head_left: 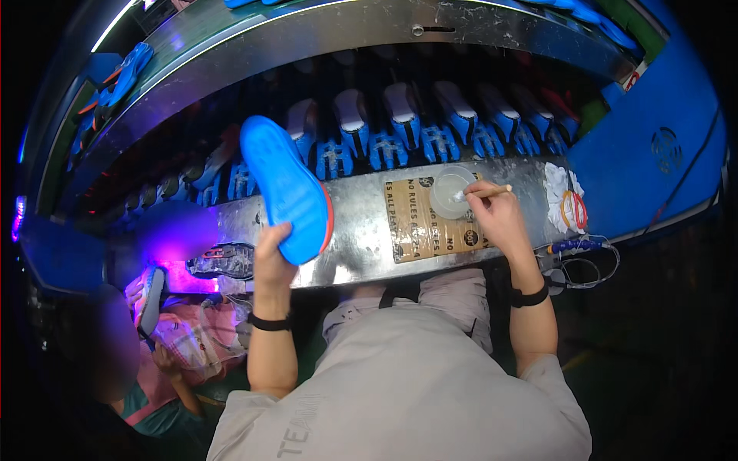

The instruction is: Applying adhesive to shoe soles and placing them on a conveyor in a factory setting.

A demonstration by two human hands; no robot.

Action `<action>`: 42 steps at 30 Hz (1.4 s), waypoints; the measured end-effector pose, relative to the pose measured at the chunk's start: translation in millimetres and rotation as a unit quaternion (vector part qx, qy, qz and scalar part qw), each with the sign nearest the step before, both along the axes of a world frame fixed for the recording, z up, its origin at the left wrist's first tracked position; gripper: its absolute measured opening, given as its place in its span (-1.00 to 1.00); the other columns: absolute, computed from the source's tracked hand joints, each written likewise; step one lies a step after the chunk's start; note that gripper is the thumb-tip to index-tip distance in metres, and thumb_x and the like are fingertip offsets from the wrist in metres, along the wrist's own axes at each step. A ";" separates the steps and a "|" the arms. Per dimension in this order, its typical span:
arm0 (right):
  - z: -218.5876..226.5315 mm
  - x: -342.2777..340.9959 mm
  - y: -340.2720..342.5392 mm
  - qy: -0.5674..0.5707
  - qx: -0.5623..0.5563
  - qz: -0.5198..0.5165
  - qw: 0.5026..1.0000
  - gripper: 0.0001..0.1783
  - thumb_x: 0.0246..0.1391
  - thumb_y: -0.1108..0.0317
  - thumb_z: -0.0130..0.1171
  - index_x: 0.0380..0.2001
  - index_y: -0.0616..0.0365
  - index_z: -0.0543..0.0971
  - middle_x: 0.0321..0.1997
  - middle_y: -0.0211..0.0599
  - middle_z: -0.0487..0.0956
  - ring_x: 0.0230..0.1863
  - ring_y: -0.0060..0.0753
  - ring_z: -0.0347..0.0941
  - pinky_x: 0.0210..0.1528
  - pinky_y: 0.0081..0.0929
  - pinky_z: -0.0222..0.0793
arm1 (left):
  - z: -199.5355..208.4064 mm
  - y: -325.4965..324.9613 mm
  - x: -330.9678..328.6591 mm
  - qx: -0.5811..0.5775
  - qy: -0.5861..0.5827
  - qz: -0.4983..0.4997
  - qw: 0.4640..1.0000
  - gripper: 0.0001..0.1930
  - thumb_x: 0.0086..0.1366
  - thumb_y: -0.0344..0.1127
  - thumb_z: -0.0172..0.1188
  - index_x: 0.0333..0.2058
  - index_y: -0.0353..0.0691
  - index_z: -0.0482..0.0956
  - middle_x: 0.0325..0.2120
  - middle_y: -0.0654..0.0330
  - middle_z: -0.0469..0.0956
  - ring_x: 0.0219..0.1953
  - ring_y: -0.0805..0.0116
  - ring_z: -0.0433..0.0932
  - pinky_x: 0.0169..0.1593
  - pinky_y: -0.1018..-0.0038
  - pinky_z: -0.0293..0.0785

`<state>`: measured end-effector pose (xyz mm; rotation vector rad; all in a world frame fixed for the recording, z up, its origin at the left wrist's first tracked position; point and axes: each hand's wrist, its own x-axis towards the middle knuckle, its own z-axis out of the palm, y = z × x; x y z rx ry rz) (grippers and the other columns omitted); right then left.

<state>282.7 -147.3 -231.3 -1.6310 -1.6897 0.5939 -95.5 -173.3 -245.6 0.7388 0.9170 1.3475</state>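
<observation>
Metal bench (357,223), blue sole (288,184) in left fingers (276,233)

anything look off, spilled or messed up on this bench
Nothing looks clearly spilled or damaged. Slightly untidy: a crumpled white cloth or paper lies bunched at the right end of the metal bench, and thin cord loops loosely near its front edge. The blue sole in the left hand looks intact.

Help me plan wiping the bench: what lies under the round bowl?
A brown cardboard sheet extends from beneath the bowl over the metal bench. The bowl obscures part of the sheet; whatever the sheet covers cannot be seen.
</observation>
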 end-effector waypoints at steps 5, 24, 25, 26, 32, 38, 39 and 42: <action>-2.2 2.3 -1.2 0.024 0.031 0.005 0.999 -0.84 0.13 0.38 0.19 -0.31 0.24 0.65 -0.43 -0.16 0.64 -0.47 -0.28 0.56 -0.36 -0.42 0.43 | -51.7 -45.8 16.2 -0.114 -0.237 -0.094 0.960 -0.16 0.28 0.03 0.06 0.38 -0.40 0.08 0.27 -0.33 0.27 0.21 -0.31 0.41 0.10 -0.07 0.48; 13.0 -44.6 -18.6 0.193 0.096 0.162 0.963 -0.81 0.15 0.46 0.17 -0.21 0.29 0.66 -0.30 -0.21 0.62 -0.23 -0.37 0.50 -0.14 -0.44 0.38 | -26.9 -60.3 51.6 -0.023 -0.115 -0.172 0.978 0.09 0.12 -0.25 0.34 0.49 -0.18 -0.22 0.29 0.00 0.27 0.25 0.06 0.42 0.30 0.14 0.37; 15.6 -49.9 -18.8 0.199 0.089 0.209 0.953 -0.81 0.12 0.46 0.19 -0.21 0.25 0.67 -0.31 -0.21 0.64 -0.25 -0.33 0.51 -0.15 -0.40 0.39 | -25.4 -61.6 53.5 -0.033 -0.119 -0.175 0.977 0.09 0.12 -0.25 0.34 0.49 -0.18 -0.22 0.29 0.00 0.27 0.25 0.06 0.42 0.30 0.14 0.37; 18.0 -54.3 -17.9 0.198 0.088 0.207 0.954 -0.81 0.12 0.46 0.19 -0.21 0.25 0.67 -0.31 -0.21 0.64 -0.25 -0.33 0.51 -0.15 -0.40 0.39 | -23.9 -62.3 55.0 -0.026 -0.119 -0.186 0.975 0.09 0.12 -0.25 0.35 0.48 -0.20 -0.22 0.30 -0.01 0.25 0.26 0.08 0.41 0.31 0.14 0.35; 20.3 -74.6 -6.7 0.164 0.142 0.260 0.941 -0.78 0.10 0.48 0.17 -0.19 0.29 0.67 -0.31 -0.20 0.63 -0.26 -0.33 0.48 -0.15 -0.40 0.37 | -11.7 -68.8 61.5 -0.002 -0.054 -0.178 0.983 0.11 0.06 -0.02 0.42 0.42 -0.32 -0.07 0.19 -0.08 0.39 0.14 0.00 0.54 0.19 0.10 0.51; 19.6 -76.1 -16.0 0.133 0.176 0.266 0.938 -0.78 0.02 0.51 0.19 -0.24 0.28 0.68 -0.35 -0.20 0.65 -0.32 -0.30 0.48 -0.19 -0.38 0.37 | -4.3 -67.7 60.3 -0.006 -0.073 -0.169 0.983 0.09 0.06 0.02 0.40 0.41 -0.32 -0.04 0.19 -0.09 0.39 0.11 0.00 0.56 0.20 0.07 0.52; 20.3 -75.3 -20.4 0.132 0.160 0.269 0.941 -0.80 0.01 0.50 0.21 -0.26 0.27 0.69 -0.35 -0.21 0.67 -0.34 -0.28 0.50 -0.19 -0.36 0.39 | -3.9 -66.4 60.0 0.000 -0.061 -0.167 0.984 0.09 0.06 0.03 0.40 0.41 -0.31 -0.03 0.19 -0.09 0.39 0.11 0.00 0.56 0.20 0.06 0.52; 20.4 -76.4 -31.2 0.141 0.135 0.275 0.942 -0.81 0.00 0.50 0.22 -0.28 0.25 0.70 -0.36 -0.22 0.68 -0.36 -0.27 0.51 -0.21 -0.35 0.40 | -1.3 -64.1 59.1 0.008 -0.073 -0.169 0.983 0.09 0.06 0.04 0.41 0.41 -0.30 -0.03 0.18 -0.09 0.40 0.11 0.01 0.56 0.19 0.08 0.53</action>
